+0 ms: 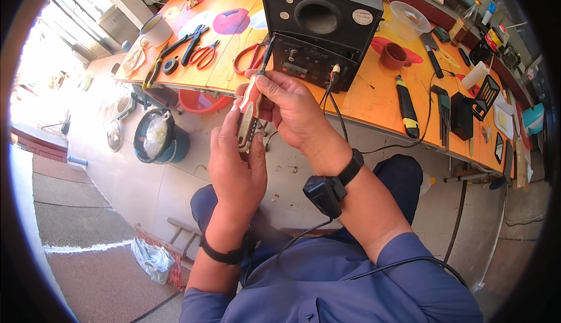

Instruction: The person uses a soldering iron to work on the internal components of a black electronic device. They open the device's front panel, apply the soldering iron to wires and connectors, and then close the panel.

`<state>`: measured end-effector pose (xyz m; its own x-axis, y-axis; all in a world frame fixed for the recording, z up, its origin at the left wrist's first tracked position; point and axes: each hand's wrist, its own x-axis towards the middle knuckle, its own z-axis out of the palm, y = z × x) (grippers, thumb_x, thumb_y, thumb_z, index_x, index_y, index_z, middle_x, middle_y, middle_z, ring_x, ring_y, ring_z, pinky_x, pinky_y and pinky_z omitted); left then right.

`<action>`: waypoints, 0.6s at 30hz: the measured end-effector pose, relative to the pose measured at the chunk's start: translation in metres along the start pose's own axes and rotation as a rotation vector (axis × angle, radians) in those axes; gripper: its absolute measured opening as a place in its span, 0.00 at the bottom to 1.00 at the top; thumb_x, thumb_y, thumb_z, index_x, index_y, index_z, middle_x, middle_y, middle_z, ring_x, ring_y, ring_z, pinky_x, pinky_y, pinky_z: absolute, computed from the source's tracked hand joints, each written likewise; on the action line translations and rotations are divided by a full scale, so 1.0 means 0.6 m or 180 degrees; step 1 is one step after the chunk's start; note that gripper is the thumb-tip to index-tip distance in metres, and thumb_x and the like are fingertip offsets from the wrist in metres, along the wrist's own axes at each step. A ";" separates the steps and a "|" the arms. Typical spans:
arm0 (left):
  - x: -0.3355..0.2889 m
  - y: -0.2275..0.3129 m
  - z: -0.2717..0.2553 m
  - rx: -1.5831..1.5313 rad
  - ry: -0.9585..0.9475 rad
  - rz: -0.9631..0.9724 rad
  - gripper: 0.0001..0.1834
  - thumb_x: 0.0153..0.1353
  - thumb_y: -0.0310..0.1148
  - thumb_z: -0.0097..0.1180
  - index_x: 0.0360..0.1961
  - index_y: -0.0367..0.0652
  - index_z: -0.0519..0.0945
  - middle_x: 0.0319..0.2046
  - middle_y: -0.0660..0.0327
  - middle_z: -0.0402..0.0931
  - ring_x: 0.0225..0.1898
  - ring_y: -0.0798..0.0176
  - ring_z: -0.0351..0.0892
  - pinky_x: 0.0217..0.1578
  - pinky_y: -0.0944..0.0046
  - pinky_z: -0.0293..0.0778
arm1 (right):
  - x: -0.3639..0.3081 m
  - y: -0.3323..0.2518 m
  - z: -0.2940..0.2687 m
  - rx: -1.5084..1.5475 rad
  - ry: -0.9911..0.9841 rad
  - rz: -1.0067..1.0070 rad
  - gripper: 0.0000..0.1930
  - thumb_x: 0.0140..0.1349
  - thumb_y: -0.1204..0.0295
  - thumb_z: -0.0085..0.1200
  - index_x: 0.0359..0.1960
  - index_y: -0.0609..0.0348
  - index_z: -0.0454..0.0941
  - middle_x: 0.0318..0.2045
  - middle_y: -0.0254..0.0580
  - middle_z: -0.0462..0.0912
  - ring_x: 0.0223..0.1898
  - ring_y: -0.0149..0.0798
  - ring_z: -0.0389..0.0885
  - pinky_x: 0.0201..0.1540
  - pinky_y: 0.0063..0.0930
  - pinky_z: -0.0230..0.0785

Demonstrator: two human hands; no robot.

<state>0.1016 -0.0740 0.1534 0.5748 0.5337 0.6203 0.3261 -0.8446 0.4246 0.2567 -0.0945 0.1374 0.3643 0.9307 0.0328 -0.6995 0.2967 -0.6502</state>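
The left hand (235,168) and right hand (295,111) both grip a screwdriver (249,112); a blue bucket (177,149) on the floor (137,182) contains a crumpled, translucent plastic bag (156,137).

black speaker (327,39): blocks a straight reach to the table's far side.
speaker's left: red-handled scissors (248,49) lie just beside it, narrowing the way in.
speaker's right: bare orange tabletop (371,92) leaves a hand room as far as the long black-and-yellow tool (407,108); a red-brown mug (394,57) stands behind.
black cables (339,112): hang over the table edge near the right hand (292,104).
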 end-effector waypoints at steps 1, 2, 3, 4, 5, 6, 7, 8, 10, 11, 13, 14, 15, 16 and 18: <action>-0.001 0.001 0.002 -0.0864 0.0005 -0.0550 0.29 0.69 0.27 0.58 0.69 0.34 0.64 0.45 0.52 0.78 0.36 0.61 0.82 0.36 0.65 0.78 | 0.001 0.000 0.000 -0.0010 0.0042 -0.0001 0.16 0.73 0.64 0.55 0.56 0.60 0.77 0.47 0.45 0.85 0.47 0.38 0.87 0.51 0.32 0.80; -0.003 0.001 0.000 -0.1746 -0.0019 -0.1213 0.29 0.68 0.26 0.58 0.68 0.34 0.66 0.44 0.51 0.78 0.36 0.59 0.82 0.35 0.64 0.77 | 0.002 0.001 0.001 -0.0007 0.0054 -0.0022 0.16 0.73 0.64 0.55 0.56 0.60 0.77 0.47 0.45 0.85 0.47 0.38 0.87 0.52 0.32 0.80; -0.005 0.003 0.000 -0.2614 -0.0186 -0.1883 0.28 0.68 0.26 0.59 0.67 0.34 0.67 0.43 0.50 0.78 0.35 0.58 0.82 0.34 0.63 0.77 | 0.003 0.002 0.001 -0.0002 0.0067 -0.0036 0.16 0.73 0.64 0.55 0.56 0.60 0.77 0.47 0.45 0.85 0.46 0.38 0.87 0.52 0.32 0.80; -0.004 0.000 -0.002 -0.3001 -0.0209 -0.2115 0.28 0.68 0.26 0.58 0.67 0.35 0.67 0.44 0.52 0.78 0.36 0.61 0.82 0.34 0.65 0.76 | 0.003 0.002 0.000 0.0040 0.0046 -0.0051 0.16 0.73 0.64 0.55 0.56 0.60 0.77 0.47 0.45 0.86 0.46 0.38 0.87 0.51 0.32 0.80; -0.005 0.000 -0.004 -0.3372 -0.0378 -0.2356 0.27 0.69 0.26 0.58 0.68 0.35 0.68 0.44 0.54 0.79 0.36 0.64 0.81 0.34 0.68 0.76 | 0.002 0.002 -0.001 0.0087 0.0028 -0.0053 0.16 0.73 0.64 0.55 0.56 0.60 0.77 0.47 0.45 0.86 0.46 0.38 0.87 0.51 0.32 0.80; -0.004 -0.001 -0.004 -0.3689 -0.0347 -0.2622 0.27 0.69 0.26 0.57 0.68 0.36 0.68 0.44 0.56 0.79 0.37 0.67 0.81 0.34 0.70 0.76 | 0.001 0.003 -0.001 0.0128 0.0033 -0.0046 0.16 0.73 0.64 0.55 0.56 0.60 0.77 0.47 0.45 0.86 0.46 0.38 0.87 0.51 0.31 0.80; -0.004 -0.002 -0.005 -0.2695 -0.0364 -0.1815 0.27 0.70 0.27 0.57 0.68 0.36 0.67 0.44 0.56 0.79 0.35 0.66 0.81 0.33 0.69 0.76 | 0.000 0.004 -0.001 0.0130 0.0046 -0.0033 0.16 0.73 0.64 0.55 0.56 0.60 0.77 0.47 0.45 0.86 0.46 0.38 0.87 0.51 0.32 0.81; -0.004 -0.001 -0.002 -0.1646 -0.0182 -0.1034 0.28 0.70 0.28 0.57 0.68 0.35 0.66 0.43 0.56 0.79 0.34 0.66 0.80 0.31 0.69 0.76 | 0.000 0.005 -0.001 0.0123 0.0083 -0.0017 0.16 0.74 0.64 0.55 0.56 0.60 0.77 0.46 0.45 0.86 0.46 0.39 0.87 0.50 0.32 0.81; -0.005 0.002 -0.001 -0.0234 -0.0097 -0.0266 0.28 0.71 0.29 0.57 0.69 0.35 0.65 0.42 0.56 0.79 0.32 0.67 0.80 0.29 0.68 0.75 | 0.001 0.005 -0.002 0.0087 0.0113 -0.0026 0.15 0.74 0.64 0.54 0.56 0.60 0.78 0.46 0.46 0.86 0.46 0.39 0.87 0.50 0.33 0.81; -0.005 0.004 0.002 -0.1028 -0.0049 -0.0739 0.28 0.69 0.29 0.58 0.68 0.35 0.67 0.41 0.55 0.78 0.31 0.65 0.80 0.29 0.67 0.75 | 0.003 0.005 -0.002 0.0058 0.0106 -0.0049 0.15 0.74 0.65 0.54 0.55 0.60 0.78 0.46 0.46 0.86 0.46 0.39 0.87 0.50 0.33 0.82; -0.009 0.010 0.003 -0.2554 -0.0176 -0.1923 0.27 0.67 0.27 0.60 0.66 0.35 0.69 0.39 0.53 0.77 0.30 0.60 0.79 0.28 0.65 0.74 | 0.003 0.004 -0.002 0.0035 0.0096 -0.0066 0.15 0.74 0.65 0.54 0.55 0.60 0.78 0.46 0.46 0.86 0.46 0.39 0.87 0.50 0.33 0.82; -0.006 0.006 0.001 -0.2961 -0.0168 -0.2195 0.27 0.67 0.27 0.60 0.66 0.35 0.70 0.39 0.53 0.77 0.30 0.60 0.79 0.28 0.64 0.74 | 0.002 0.004 -0.003 0.0044 0.0090 -0.0064 0.15 0.74 0.64 0.54 0.54 0.60 0.78 0.46 0.46 0.86 0.46 0.39 0.87 0.50 0.33 0.82; -0.006 0.006 -0.002 -0.3377 -0.0274 -0.2462 0.28 0.66 0.27 0.61 0.66 0.36 0.70 0.39 0.53 0.77 0.30 0.60 0.79 0.29 0.64 0.74 | 0.001 0.004 -0.004 0.0069 0.0059 -0.0074 0.15 0.74 0.64 0.54 0.54 0.60 0.78 0.46 0.46 0.86 0.46 0.39 0.87 0.50 0.33 0.82; -0.003 0.003 -0.001 -0.3724 -0.0252 -0.2690 0.28 0.66 0.27 0.61 0.66 0.36 0.70 0.39 0.53 0.77 0.30 0.60 0.79 0.29 0.64 0.74 | 0.001 0.005 -0.004 0.0113 0.0091 -0.0037 0.14 0.74 0.64 0.54 0.54 0.60 0.78 0.46 0.46 0.86 0.46 0.39 0.87 0.50 0.33 0.82; 0.000 0.000 0.000 -0.1354 0.0022 -0.0835 0.28 0.68 0.29 0.60 0.67 0.36 0.68 0.39 0.55 0.78 0.30 0.65 0.79 0.29 0.66 0.74 | 0.001 0.007 -0.004 0.0226 0.0092 0.0015 0.14 0.74 0.64 0.54 0.53 0.59 0.78 0.46 0.45 0.86 0.45 0.39 0.87 0.50 0.33 0.82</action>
<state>0.1019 -0.0740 0.1533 0.5091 0.7273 0.4603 0.1232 -0.5909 0.7973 0.2552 -0.0933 0.1329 0.3776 0.9259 0.0073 -0.7427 0.3076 -0.5947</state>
